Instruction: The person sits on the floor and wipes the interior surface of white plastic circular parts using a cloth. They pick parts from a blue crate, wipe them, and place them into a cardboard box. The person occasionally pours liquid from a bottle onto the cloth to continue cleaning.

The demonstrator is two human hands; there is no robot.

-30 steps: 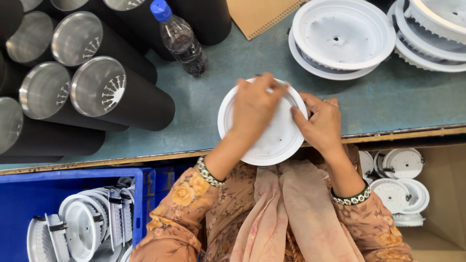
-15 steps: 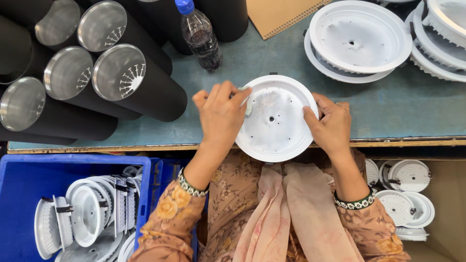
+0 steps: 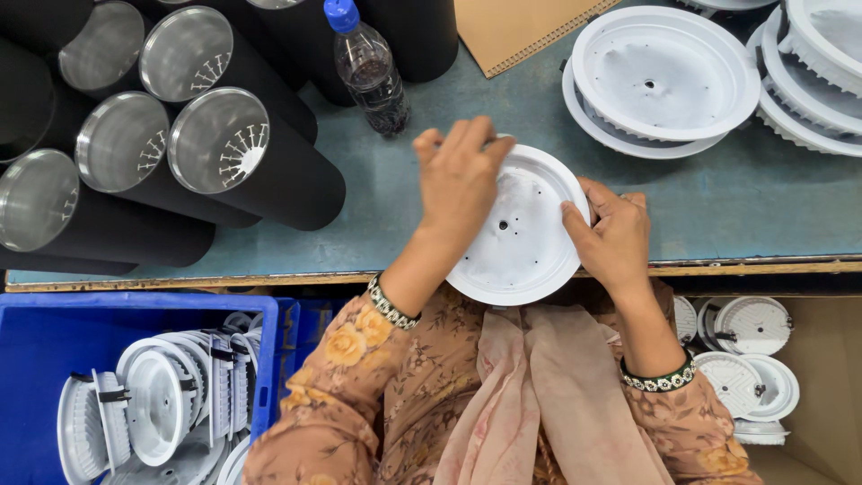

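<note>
A round white plastic housing, dish-shaped with small holes near its middle, lies at the front edge of the blue-green table. My left hand grips its far left rim, fingers curled over the edge. My right hand pinches its right rim with thumb on top. Both wrists wear beaded bangles.
Black tubes with shiny reflector ends lie stacked at the left. A plastic bottle with a blue cap stands behind the housing. Stacks of white housings sit at the back right. A blue crate and a cardboard box below hold more white parts.
My left hand has shifted from the housing's left side to its far rim. The housing sits a little nearer the table's edge; my right hand stays on the right rim.
</note>
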